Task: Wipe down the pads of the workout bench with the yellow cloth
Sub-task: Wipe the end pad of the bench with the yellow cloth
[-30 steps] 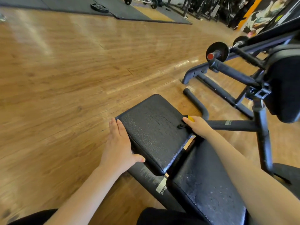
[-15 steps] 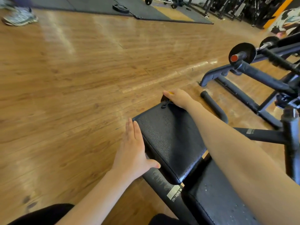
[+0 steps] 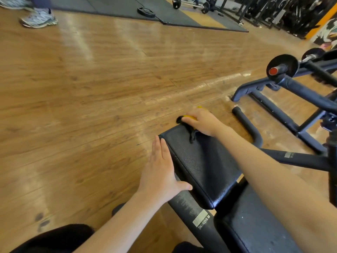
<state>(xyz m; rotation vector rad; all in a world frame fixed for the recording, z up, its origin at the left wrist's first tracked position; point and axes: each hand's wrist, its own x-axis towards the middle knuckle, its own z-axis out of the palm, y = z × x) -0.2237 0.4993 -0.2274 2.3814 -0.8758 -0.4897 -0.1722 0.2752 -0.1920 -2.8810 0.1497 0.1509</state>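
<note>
Wood flooring point(image 3: 91, 99) spreads beneath a black workout bench point(image 3: 242, 229), whose front pad point(image 3: 198, 161) fills the foreground. Flat against that pad's left side rests the left hand point(image 3: 158, 172), fingers straight and together. At the pad's far end, the right hand point(image 3: 202, 123) presses down on the yellow cloth point(image 3: 189, 118), mostly hidden beneath its curled fingers.

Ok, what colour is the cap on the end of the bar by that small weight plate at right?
Red end cap, clearest in the head view, against the black weight plate.
</note>
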